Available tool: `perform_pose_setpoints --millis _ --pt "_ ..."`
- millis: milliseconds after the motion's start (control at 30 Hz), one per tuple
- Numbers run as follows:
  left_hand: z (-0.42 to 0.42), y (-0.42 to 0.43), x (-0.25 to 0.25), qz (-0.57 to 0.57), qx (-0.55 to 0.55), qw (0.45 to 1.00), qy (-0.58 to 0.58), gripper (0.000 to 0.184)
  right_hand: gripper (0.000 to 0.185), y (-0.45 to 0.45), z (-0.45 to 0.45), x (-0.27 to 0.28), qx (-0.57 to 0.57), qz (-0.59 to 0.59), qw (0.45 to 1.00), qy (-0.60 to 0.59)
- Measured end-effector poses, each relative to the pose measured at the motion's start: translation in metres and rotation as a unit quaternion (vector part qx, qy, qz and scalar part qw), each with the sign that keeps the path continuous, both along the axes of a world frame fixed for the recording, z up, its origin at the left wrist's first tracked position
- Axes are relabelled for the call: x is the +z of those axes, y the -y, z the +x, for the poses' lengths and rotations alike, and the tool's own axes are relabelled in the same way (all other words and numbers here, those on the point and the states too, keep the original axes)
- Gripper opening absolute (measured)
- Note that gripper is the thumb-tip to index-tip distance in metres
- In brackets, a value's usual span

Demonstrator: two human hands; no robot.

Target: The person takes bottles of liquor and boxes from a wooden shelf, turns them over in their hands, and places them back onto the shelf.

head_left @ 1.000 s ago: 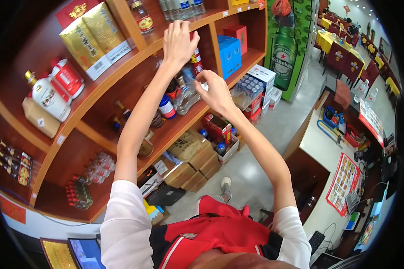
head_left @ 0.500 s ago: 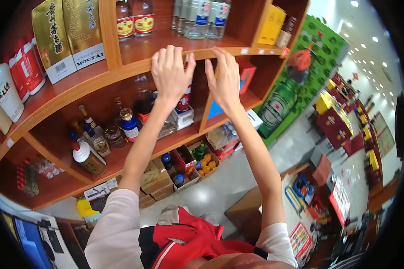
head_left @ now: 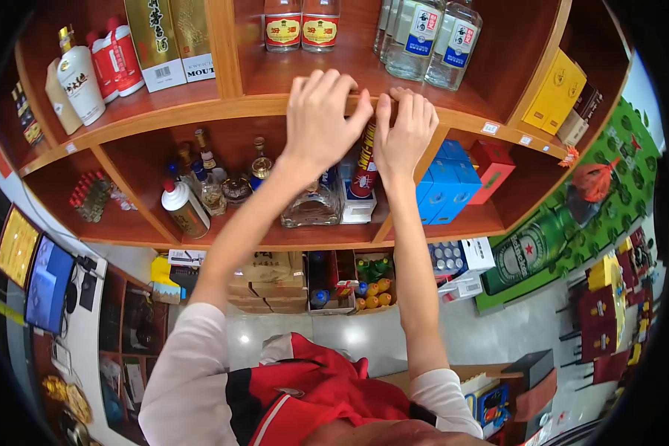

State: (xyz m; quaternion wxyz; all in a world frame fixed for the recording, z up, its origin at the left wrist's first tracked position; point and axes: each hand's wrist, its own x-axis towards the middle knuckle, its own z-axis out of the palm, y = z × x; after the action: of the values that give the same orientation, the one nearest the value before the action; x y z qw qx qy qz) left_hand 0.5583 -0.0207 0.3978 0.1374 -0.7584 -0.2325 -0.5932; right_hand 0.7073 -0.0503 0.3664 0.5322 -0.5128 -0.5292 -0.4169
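Note:
My left hand [head_left: 323,119] rests on the front edge of the wooden shelf [head_left: 264,105], fingers bent over the rim and thumb spread to the side. Close beside it, my right hand [head_left: 405,134] lies on the same edge, its thumb near the left thumb. I see nothing held in either hand. Behind the fingers, clear bottles with red-and-yellow labels [head_left: 320,28] and clear bottles with blue-and-white labels [head_left: 418,41] stand upright. Below, partly hidden by my right hand, a dark red tube with yellow lettering [head_left: 364,167] stands on a white box [head_left: 358,204].
Gold boxes [head_left: 154,44] and a white bottle [head_left: 80,82] stand on the upper shelf's left. The lower shelf holds several liquor bottles [head_left: 186,208] and blue boxes [head_left: 447,186]. Cartons [head_left: 275,286] sit on the floor. A monitor [head_left: 48,286] stands at left.
The view has turned rightward and tilted, so the shelves now appear more level. My hands remain on the shelf edge and have come closer together, thumbs nearly meeting.

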Motion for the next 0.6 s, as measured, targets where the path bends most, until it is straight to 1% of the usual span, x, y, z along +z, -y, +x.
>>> perform_pose_setpoints --millis 67,133,200,233,267,333,367,400,433,467,500,533,567,600 --pt "0.001 -0.009 0.027 -0.061 -0.005 0.998 -0.012 0.025 0.025 -0.001 0.002 -0.001 0.013 0.015 1.000 0.010" --pt "0.007 -0.034 0.066 -0.062 -0.002 0.998 0.008 0.031 0.026 0.001 -0.004 0.003 0.024 0.033 0.999 -0.003" --pt "0.016 -0.067 0.111 -0.073 0.032 0.997 0.024 0.048 0.027 0.013 -0.011 0.012 0.026 -0.005 0.999 -0.033" --pt "0.023 -0.097 0.122 -0.029 0.027 0.998 0.047 0.044 0.027 0.019 -0.012 0.021 0.021 -0.024 0.999 -0.030" --pt "0.030 -0.126 0.128 0.017 0.021 0.997 0.072 0.043 0.027 0.020 -0.010 0.029 0.026 -0.018 0.999 -0.027" --pt "0.042 -0.151 0.138 0.031 0.007 0.995 0.096 0.046 0.024 0.013 -0.005 0.047 0.100 -0.069 0.992 -0.019" --pt "0.047 -0.161 0.142 0.039 -0.012 0.993 0.114 0.050 0.021 0.002 -0.003 0.059 0.154 -0.076 0.985 -0.025" --pt "0.051 -0.174 0.142 0.046 -0.010 0.992 0.118 0.050 0.020 -0.015 0.001 0.074 0.212 -0.103 0.971 -0.031" --pt "0.055 -0.188 0.139 0.034 -0.022 0.991 0.130 0.053 0.025 -0.035 0.004 0.095 0.236 -0.207 0.947 -0.064" --pt "0.058 -0.195 0.140 0.022 -0.035 0.989 0.142 0.056 0.038 -0.068 0.009 0.108 0.229 -0.271 0.934 -0.047" --pt "0.057 -0.191 0.138 0.032 -0.006 0.990 0.134 0.057 0.058 -0.091 0.008 0.123 0.187 -0.362 0.912 -0.038" --pt "0.057 -0.192 0.141 0.037 -0.008 0.990 0.137 0.057 0.077 -0.106 0.002 0.135 0.152 -0.427 0.891 -0.033" --pt "0.058 -0.195 0.142 0.021 0.024 0.989 0.143 0.061 0.098 -0.121 -0.004 0.142 0.122 -0.467 0.875 -0.032" --pt "0.058 -0.196 0.139 0.001 0.059 0.987 0.148 0.066 0.098 -0.134 -0.002 0.145 0.122 -0.467 0.875 -0.031"
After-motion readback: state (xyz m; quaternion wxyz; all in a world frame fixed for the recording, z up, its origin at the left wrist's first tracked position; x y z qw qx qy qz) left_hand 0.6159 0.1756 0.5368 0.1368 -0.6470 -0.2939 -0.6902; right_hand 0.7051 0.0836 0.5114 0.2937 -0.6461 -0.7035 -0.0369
